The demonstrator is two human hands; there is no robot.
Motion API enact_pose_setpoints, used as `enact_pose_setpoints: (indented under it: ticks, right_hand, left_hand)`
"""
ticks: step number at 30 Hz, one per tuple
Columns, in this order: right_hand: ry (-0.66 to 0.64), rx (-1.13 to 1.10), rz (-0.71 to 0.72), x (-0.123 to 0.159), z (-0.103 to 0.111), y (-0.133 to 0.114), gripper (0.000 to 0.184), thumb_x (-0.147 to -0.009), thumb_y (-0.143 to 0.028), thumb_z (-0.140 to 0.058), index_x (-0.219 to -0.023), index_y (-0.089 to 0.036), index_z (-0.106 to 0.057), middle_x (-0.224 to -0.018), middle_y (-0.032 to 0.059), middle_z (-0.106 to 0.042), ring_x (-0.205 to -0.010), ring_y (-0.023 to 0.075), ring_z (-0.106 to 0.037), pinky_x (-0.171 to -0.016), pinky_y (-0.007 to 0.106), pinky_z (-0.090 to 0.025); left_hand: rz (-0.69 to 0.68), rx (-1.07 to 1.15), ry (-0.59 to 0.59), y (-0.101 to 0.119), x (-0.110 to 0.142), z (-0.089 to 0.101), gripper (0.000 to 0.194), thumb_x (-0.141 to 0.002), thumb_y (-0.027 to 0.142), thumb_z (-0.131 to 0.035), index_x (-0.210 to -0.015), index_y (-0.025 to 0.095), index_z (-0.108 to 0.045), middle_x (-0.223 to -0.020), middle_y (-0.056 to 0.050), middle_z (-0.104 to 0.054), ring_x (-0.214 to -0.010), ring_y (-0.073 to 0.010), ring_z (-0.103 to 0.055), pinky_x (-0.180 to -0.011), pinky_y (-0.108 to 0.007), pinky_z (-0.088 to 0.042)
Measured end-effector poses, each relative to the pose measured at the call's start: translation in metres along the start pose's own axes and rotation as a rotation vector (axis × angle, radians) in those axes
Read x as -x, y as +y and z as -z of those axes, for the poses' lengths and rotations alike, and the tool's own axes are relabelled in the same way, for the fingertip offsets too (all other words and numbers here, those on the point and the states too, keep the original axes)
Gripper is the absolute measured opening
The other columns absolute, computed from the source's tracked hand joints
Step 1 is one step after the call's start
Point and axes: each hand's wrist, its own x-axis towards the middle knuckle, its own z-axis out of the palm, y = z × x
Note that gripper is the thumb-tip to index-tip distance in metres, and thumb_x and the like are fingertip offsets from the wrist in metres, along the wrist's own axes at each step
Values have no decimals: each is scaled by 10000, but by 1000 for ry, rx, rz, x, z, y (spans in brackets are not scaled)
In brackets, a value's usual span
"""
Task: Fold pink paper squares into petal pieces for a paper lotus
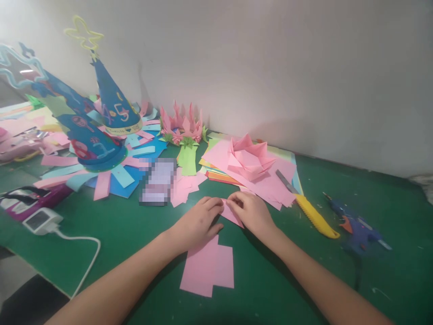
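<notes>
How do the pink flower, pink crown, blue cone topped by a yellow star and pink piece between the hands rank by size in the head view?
1. Blue cone
2. Pink crown and pink flower: too alike to rank
3. Pink piece, as far as it shows

Straight ahead it's blocked: the pink paper flower [250, 155] sits on a paper stack [219, 171] just beyond the hands. Off the right hand [252, 212], a lane of green tabletop [277, 293] runs up to the yellow utility knife [314, 216], and the blue glue gun [360, 230] crowds its handle end. Left and forward, the phone [158, 183] bars the way, cone hats behind it. Between the forearms, open table, right of the loose pink sheets [199, 266]!
</notes>
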Motion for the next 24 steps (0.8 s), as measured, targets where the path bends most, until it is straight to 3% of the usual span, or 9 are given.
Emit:
enact_pose_setpoints:
  ticks: [12,24]
  right_hand:
    - [-7,53,28,-1,-2,1,166,-846,-230,-505,-741,-206,-631,-753,19,-687,-727,184,-614,-646,285,-419]
    - [15,56,37,-3,-10,3,122,-811,-232,-518,-707,-206,-576,-650,-6,-602,-628,157,-529,-576,260,-343]
  left_hand:
    - [-33,-23,-15,-1,-2,0,264,-866,215,-551,-1113,121,-542,-1162,-103,-567,-1087,-244,-483,-964,-407,-435]
    - [-24,-20,-2,-1,-1,-1,253,-860,225,-549,-1102,151,-547,-1181,-86,-578,-1149,-239,-474,-1011,-403,-409]
